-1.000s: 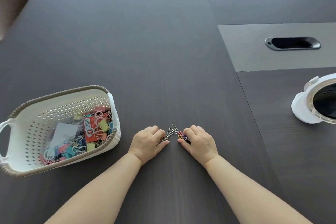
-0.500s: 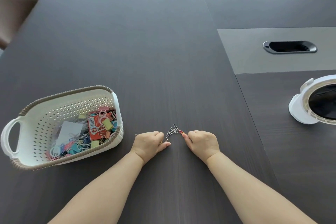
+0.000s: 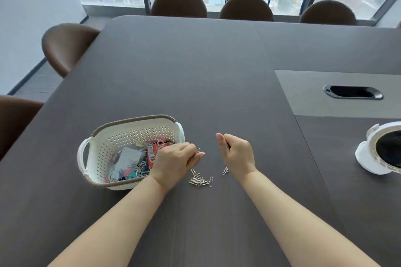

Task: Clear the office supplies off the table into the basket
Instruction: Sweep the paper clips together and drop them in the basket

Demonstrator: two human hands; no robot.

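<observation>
A white perforated basket (image 3: pixel 102 147) with a brown rim stands on the dark table, left of my hands, holding coloured binder clips, paper clips and a red packet. My left hand (image 3: pixel 175 161) is raised beside the basket's right end, fingers closed on several silver paper clips that poke out by the thumb. A small heap of silver paper clips (image 3: pixel 200 180) lies on the table just below that hand, and a single paper clip (image 3: pixel 225 171) lies to its right. My right hand (image 3: pixel 236 154) is lifted in a fist; paper clips inside it barely show.
A white round device (image 3: pixel 368 154) with a dark centre sits at the right edge. A cable slot (image 3: pixel 352 92) is set in a grey panel at the far right. Brown chairs (image 3: pixel 179 3) line the far and left sides of the table.
Both hands have lifted off the table with closed fingers, the left one moving toward the basket. A heap of silver paper clips now lies exposed beneath them. The camera has tilted up.
</observation>
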